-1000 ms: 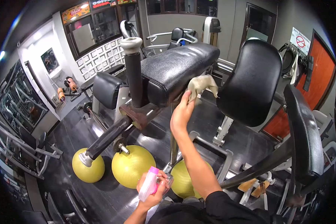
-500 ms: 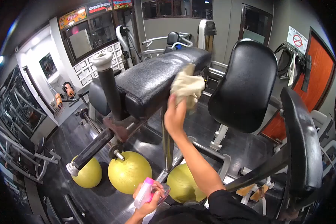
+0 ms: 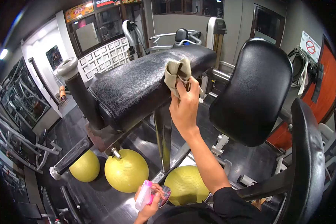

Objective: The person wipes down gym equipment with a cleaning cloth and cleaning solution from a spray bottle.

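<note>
My right hand [image 3: 186, 108] grips a beige cloth [image 3: 172, 76] and presses it to the near side edge of a long black padded bench [image 3: 138, 82]. The cloth is bunched up above my fingers. Low in the view, my left hand [image 3: 150, 204] is wrapped round a spray bottle [image 3: 143, 196] with a pink and white head. Part of the bottle is hidden by my fingers. A black upright post with a pale end cap [image 3: 68, 68] rises at the bench's left end.
A black seat back [image 3: 252, 91] stands right of the bench, with another black pad [image 3: 306, 145] at far right. Yellow exercise balls [image 3: 126, 170] lie on the dark floor under the bench. A padded bar [image 3: 72, 156] sticks out at lower left.
My right hand has shifted slightly, and the cloth now lies against the bench's side edge, folded differently. My view has moved a little. The left hand still holds the spray bottle.
</note>
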A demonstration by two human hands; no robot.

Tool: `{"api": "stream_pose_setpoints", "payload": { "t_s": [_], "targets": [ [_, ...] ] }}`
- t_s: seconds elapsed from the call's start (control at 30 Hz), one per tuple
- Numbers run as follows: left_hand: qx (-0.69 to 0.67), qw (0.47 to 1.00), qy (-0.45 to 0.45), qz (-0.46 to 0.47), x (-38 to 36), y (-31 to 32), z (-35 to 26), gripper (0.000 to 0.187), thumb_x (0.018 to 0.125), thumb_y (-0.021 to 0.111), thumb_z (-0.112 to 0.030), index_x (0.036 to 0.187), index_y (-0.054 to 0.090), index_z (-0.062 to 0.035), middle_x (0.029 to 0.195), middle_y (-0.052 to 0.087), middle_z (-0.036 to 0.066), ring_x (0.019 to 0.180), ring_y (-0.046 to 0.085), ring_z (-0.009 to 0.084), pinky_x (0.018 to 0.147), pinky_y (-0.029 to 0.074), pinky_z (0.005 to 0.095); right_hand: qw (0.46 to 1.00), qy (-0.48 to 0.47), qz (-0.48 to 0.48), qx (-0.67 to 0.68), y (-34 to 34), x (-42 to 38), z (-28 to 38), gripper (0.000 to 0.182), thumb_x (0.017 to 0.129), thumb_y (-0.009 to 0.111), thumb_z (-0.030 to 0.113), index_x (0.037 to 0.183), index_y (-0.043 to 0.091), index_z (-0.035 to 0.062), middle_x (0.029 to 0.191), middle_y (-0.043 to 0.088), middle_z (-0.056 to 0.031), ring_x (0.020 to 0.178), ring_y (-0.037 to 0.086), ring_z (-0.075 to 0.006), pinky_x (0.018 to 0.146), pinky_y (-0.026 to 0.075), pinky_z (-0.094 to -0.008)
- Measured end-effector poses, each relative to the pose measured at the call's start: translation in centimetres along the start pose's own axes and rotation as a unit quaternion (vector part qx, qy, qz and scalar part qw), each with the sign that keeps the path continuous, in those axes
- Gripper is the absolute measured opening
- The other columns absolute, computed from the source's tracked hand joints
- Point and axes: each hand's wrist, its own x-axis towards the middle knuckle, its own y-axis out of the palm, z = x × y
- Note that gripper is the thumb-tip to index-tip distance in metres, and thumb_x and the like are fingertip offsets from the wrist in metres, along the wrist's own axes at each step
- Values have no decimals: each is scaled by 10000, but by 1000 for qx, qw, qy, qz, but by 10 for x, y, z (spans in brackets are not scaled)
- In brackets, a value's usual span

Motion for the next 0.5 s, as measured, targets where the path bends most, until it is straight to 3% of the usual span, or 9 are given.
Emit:
{"api": "stream_pose_setpoints", "payload": {
  "t_s": [0.03,0.07,0.13,0.2,0.27,0.37,0.4,0.47,0.5],
  "targets": [
    [0,1000,0,-4,0,3,1,250,833,562,64,1051,447,21,898,584,208,671,645,203,652,535,323,999,-9,-12,38,-4,4,1,337,788,599,-15,1123,616,14,1088,529,-203,955,555,-365,846,449,-418],
    [-8,1000,-2,-12,0,7,1,250,834,563,63,1051,446,22,900,581,206,672,644,202,650,534,322,999,-11,-11,41,-10,11,2,337,788,599,-15,1123,616,14,1088,529,-203,955,555,-365,846,449,-418],
    [-13,1000,-1,-25,0,13,0,250,835,563,62,1051,445,22,901,579,204,674,644,202,649,534,321,961,74,60,260,-21,32,-1,319,775,580,-57,1085,617,6,1036,575,-185,925,596,-284,818,467,-369],
    [-13,999,-3,-40,0,18,-1,246,839,560,63,1052,442,25,908,582,205,675,644,202,650,535,320,863,152,82,475,-29,57,-2,375,850,530,-58,1208,475,38,1026,609,-95,936,584,-132,826,480,-276],
    [41,999,-1,-23,-2,14,4,246,842,558,62,1055,438,26,914,584,206,677,644,202,649,536,322,771,213,47,599,-27,79,-5,344,907,499,-34,1227,407,57,1029,603,-78,942,575,-112,812,478,-246],
    [96,995,-6,3,-4,15,5,248,872,513,37,1098,420,-2,943,557,181,681,622,206,690,525,359,785,140,-4,603,-7,100,-12,271,941,459,-16,1196,408,60,1053,591,-73,931,584,-113,775,484,-235],
    [96,995,-15,14,-4,16,4,253,898,470,13,1138,405,-31,967,530,155,683,600,210,730,513,394,821,94,8,563,1,102,-14,237,920,503,6,1151,478,52,1031,619,-94,913,609,-137,777,487,-259],
    [75,997,-3,-1,-4,21,6,262,898,468,17,1146,405,-37,971,530,155,686,601,209,734,514,397,961,51,90,256,4,93,-23,189,868,574,31,1056,581,47,1014,646,-117,889,635,-187,786,492,-306],
    [53,998,8,-15,-4,22,8,270,898,466,21,1154,404,-42,975,530,155,689,603,208,738,515,400,969,-38,40,239,7,90,-16,153,833,626,104,975,641,50,1003,656,-124,851,644,-265,780,496,-344]
  ]
}}
